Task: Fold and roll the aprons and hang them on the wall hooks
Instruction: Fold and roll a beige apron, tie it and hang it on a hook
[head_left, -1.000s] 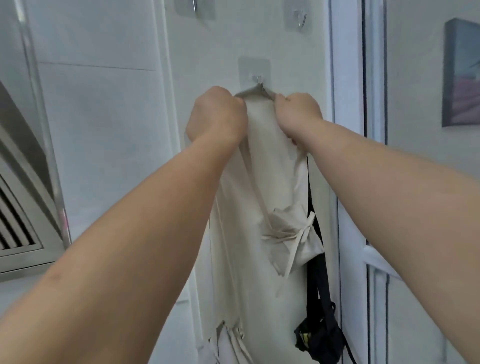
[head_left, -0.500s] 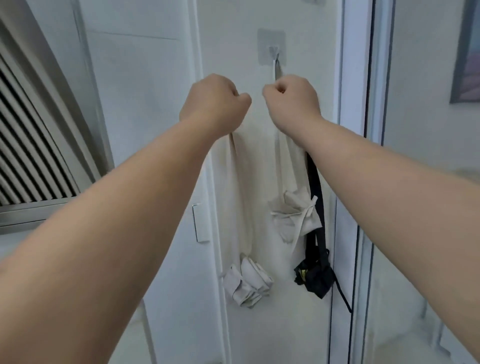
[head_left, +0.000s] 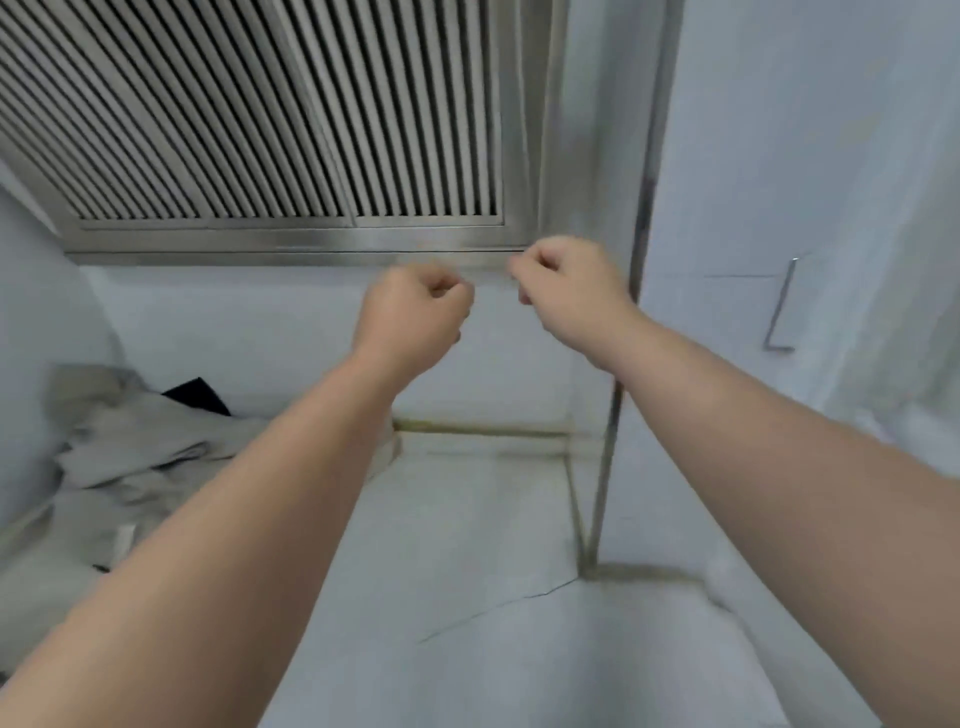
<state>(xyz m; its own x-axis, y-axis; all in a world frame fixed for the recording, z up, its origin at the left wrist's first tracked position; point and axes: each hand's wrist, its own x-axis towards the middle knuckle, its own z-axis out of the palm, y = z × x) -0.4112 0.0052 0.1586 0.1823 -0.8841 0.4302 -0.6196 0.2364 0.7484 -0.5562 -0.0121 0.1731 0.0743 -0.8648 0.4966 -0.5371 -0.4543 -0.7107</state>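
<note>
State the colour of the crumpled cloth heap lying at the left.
Pale beige: the cloth heap, with a black piece showing behind it. Head view, somewhat blurred.

slatted metal vent (head_left: 260, 104) | cracked white surface (head_left: 467, 545) | metal handle (head_left: 781, 306)

Both arms bare, stretched forward, forearms converging toward middle of view. Left hand (head_left: 415, 306) curled in fist, back of hand toward camera, thumb against curled fingers, nothing visible in grip. Right hand (head_left: 566, 286) likewise curled in fist, slightly higher than left, holding nothing visible. Fists close together, not touching, gap between knuckles.
</note>
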